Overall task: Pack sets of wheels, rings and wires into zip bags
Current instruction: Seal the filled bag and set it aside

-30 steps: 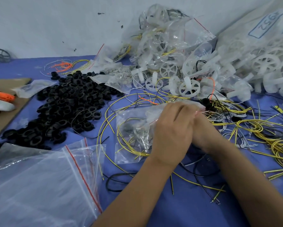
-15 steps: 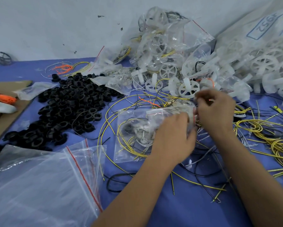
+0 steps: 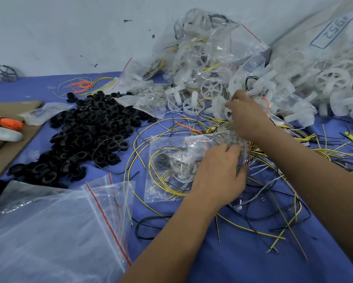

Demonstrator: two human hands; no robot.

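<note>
Left hand: the left hand (image 3: 218, 172) lies on the bag (image 3: 171, 168), fingers bent over its right end, holding it down on the cloth (image 3: 243, 262).
Right hand: the right hand (image 3: 247, 115) is up at the heap of white wheels (image 3: 192, 103). Its fingers are curled at one wheel (image 3: 220, 108). It looks like a pinch, but I cannot tell if it has hold yet.
Bag: it sits in the middle, flat, on top of loose wires (image 3: 273, 201). Inside are a coil of yellow wire, a black ring and a see-through wheel.
Rings: a big black pile of rings (image 3: 85, 135) lies to the left, apart from the bag.
Spare bags: a stack of spare bags (image 3: 49, 231) sits near the bottom left.
Packed bags: a heap of packed bags (image 3: 208, 50) leans on the wall at the back.
What could go wrong: loose wires cross under and around the bag, so one may snag and come along when it is lifted. The wheels are heaped and tangled, so pulling one may drag others out. If the bag mouth is not held open, the wheel may catch on the edge.
Hard to see: the left hand hides the bag mouth, so I cannot tell if it is open. The right fingertips are blurry. The things at the far left edge are cut off.
</note>
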